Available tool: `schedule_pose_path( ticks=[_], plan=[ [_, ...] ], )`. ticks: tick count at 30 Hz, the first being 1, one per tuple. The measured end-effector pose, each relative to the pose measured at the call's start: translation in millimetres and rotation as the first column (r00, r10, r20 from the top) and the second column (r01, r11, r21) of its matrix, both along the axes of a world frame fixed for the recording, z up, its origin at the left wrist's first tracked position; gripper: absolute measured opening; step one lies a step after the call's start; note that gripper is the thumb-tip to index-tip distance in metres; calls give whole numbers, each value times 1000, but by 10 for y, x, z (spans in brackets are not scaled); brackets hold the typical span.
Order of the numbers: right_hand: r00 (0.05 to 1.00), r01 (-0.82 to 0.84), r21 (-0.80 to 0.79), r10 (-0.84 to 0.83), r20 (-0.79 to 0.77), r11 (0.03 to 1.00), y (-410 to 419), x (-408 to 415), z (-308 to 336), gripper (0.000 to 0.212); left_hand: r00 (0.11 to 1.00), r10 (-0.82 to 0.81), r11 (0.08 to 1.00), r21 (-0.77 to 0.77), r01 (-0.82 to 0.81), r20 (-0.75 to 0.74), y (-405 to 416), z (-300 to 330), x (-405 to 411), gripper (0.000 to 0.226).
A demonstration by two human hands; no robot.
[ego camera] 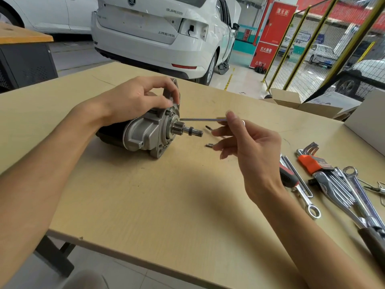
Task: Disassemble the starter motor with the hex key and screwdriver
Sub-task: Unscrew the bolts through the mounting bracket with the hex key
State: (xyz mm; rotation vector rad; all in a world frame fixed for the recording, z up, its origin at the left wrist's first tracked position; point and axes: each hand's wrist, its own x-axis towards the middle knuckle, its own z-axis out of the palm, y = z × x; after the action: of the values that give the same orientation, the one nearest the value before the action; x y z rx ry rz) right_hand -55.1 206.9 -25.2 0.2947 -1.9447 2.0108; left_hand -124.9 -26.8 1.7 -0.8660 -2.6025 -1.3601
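Note:
The starter motor [145, 132] lies on its side on the pale wooden table [166, 195], its pinion shaft pointing right. My left hand [135, 99] grips the top of its aluminium nose housing and mounting flange. My right hand [245, 142] pinches a thin hex key [202, 119] between thumb and forefinger. The key lies level, and its tip meets the front face of the housing just above the pinion. Two small removed screws [209, 137] lie on the table right of the shaft. A red-and-black screwdriver [288, 176] rests further right.
An orange-holdered hex key set [310, 159], several chrome spanners [352, 188] and a dark-handled tool [373, 243] crowd the table's right side. An open cardboard box [302, 103] stands at the back right. A white car [162, 34] is parked beyond the table.

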Motion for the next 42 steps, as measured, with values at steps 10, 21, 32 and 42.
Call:
schedule_pose_path(
  ticks=[10, 21, 32, 42],
  plan=[
    [988, 28, 290, 18, -153, 957, -133, -78, -123, 28, 1000, 2, 1000, 5, -3, 11, -5, -10, -25, 23],
    [999, 21, 414, -29, 15, 910, -604, -461, -31, 30, 997, 79, 997, 5, -79, -3, -4, -58, -52, 55],
    [998, -57, 474, 62, 5, 878, -557, -419, 77, 26, 992, 82, 996, 34, -86, 96, -8, -74, -107, 39],
    [958, 48, 501, -182, 222, 864, 219, -568, 190, 35, 984, 140, 989, 26, -143, 107, -8, -86, -63, 34]
  ],
)
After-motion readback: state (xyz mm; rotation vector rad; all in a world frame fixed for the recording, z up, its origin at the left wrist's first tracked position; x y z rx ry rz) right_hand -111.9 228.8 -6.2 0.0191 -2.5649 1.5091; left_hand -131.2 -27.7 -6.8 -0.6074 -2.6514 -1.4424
